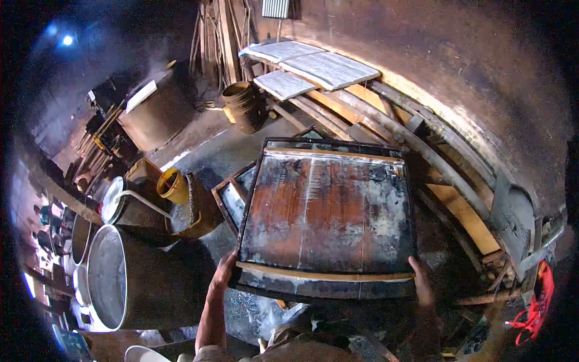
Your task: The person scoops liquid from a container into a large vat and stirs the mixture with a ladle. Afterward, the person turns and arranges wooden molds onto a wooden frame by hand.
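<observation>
In front of me is a large framed wooden panel (307, 223), with worn red-brown boards, dark edges and whitish residue. Two light slats cross it, one near each end. At its near left corner, my left hand (224, 271) is closed around the edge. My right hand (422, 282) grips the near right edge, with its fingers partly hidden beneath. The panel tilts slightly, its far side over other frames. Part of a smaller frame (231, 199) shows from under its left side.
Large drums (107, 277) and a yellow bucket (173, 186) stand to the left. Ahead is a stack of buckets (242, 107). White slabs (329, 66) lie on timber poles along the wall. A red bag (541, 295) hangs at the right.
</observation>
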Motion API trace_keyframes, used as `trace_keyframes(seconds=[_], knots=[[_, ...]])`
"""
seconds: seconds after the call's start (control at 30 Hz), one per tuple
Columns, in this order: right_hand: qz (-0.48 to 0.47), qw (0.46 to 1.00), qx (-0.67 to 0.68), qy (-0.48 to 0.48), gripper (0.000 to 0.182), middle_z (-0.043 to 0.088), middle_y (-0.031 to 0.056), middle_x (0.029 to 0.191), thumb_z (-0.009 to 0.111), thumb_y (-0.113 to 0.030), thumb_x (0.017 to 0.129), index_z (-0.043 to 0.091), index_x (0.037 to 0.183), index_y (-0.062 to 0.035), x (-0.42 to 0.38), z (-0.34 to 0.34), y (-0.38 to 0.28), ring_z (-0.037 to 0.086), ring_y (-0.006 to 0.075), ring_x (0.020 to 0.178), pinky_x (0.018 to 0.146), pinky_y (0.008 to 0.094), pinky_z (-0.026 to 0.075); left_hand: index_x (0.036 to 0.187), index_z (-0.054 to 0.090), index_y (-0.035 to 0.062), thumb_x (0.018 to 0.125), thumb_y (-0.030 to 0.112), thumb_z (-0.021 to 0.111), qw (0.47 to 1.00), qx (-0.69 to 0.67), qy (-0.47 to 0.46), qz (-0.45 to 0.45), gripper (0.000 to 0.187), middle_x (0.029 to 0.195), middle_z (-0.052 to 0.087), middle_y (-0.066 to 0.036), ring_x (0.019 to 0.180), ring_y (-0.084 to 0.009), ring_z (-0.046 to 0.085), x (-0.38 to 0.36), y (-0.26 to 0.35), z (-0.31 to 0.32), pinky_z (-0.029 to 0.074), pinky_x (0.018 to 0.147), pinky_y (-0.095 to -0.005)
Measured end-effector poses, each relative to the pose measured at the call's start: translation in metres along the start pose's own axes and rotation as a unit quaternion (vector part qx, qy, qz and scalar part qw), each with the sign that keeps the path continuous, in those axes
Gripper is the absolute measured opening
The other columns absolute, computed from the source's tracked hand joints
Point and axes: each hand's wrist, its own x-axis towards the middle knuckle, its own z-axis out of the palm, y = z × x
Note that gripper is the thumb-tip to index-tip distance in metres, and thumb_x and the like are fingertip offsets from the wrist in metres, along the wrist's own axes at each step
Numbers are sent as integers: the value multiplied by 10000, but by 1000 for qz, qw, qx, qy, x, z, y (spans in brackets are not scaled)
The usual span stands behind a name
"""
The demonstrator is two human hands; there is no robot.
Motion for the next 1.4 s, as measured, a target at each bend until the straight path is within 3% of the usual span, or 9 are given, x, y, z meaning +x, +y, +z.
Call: trace_keyframes(seconds=[0.13, 0.17, 0.23, 0.4, 0.67, 0.73, 0.87, 0.97, 1.4], knots=[[111, 988, -92, 50, 660, 450, 105, 1426, 608, -481, 885, 490, 1353, -32, 13, 14, -39, 410, 259, 1317, 1099, 369, 294, 1177, 555, -11, 982, 246, 526, 994, 67, -44, 68, 325, 939, 564, 30, 821, -108, 498, 118, 47, 18, 425, 735, -272], [118, 987, -84, 68, 660, 450, 105, 1426, 608, -481, 885, 490, 1353, -32, 34, 9, -23, 410, 259, 1317, 1099, 369, 294, 1043, 587, 22, 987, 282, 517, 860, 424, -69, 275, 274, 865, 547, 35, 780, -97, 488, 200, -1, -25, 422, 699, -278], [74, 994, -53, 55, 661, 467, 107, 1406, 637, -470, 860, 501, 1340, -36, 59, 11, -37, 425, 266, 1296, 1088, 375, 308, 945, 593, 58, 987, 350, 503, 992, 15, -66, 109, 309, 806, 537, 34, 751, -116, 505, 234, 29, 8, 429, 678, -290], [-21, 999, 5, 35, 670, 510, 113, 1356, 708, -442, 796, 528, 1307, -47, 109, 29, -89, 460, 282, 1243, 1059, 390, 344, 1290, 559, 69, 957, 439, 516, 988, -43, -147, -35, 500, 1227, 611, -80, 1040, -213, 610, 215, 107, 44, 486, 900, -343], [-80, 986, 33, 141, 675, 573, 115, 1278, 787, -418, 726, 569, 1252, -56, 55, 43, -122, 514, 297, 1158, 1010, 407, 394, 1308, 545, 62, 929, 443, 557, 991, -16, -118, 63, 537, 1250, 598, -70, 1114, -212, 572, 261, 78, 28, 418, 997, -359], [-37, 993, 108, -10, 666, 411, 111, 1442, 699, -407, 848, 474, 1349, -30, 92, 34, -28, 369, 290, 1327, 1070, 430, 345, 1317, 532, 61, 929, 447, 553, 991, -10, -122, 49, 547, 1265, 578, -71, 1128, -216, 557, 242, 94, 45, 411, 1003, -364], [57, 947, 315, -13, 635, 513, 123, 1358, 653, -452, 854, 520, 1312, -33, 38, 41, 62, 475, 296, 1215, 1045, 405, 349, 1333, 505, 58, 930, 456, 544, 992, 20, -124, 33, 568, 1295, 539, -73, 1156, -225, 527, 215, 102, 76, 396, 1016, -375], [-354, 870, 339, -46, 630, 491, 115, 1387, 566, -492, 905, 512, 1335, -34, 6, 22, 158, 459, 286, 1260, 1074, 394, 327, 1346, 484, 56, 931, 463, 538, 990, 50, -128, 20, 584, 1318, 510, -75, 1177, -231, 505, 196, 96, 99, 384, 1025, -383], [-74, 946, 315, 8, 774, 221, 86, 1539, 408, -645, 901, 352, 1449, -101, -179, -114, 354, 178, 267, 1417, 1147, 483, 123, 1399, 397, 46, 934, 492, 510, 956, 217, -179, -82, 654, 1416, 384, -82, 1268, -257, 408, 90, -9, 274, 335, 1065, -417]])
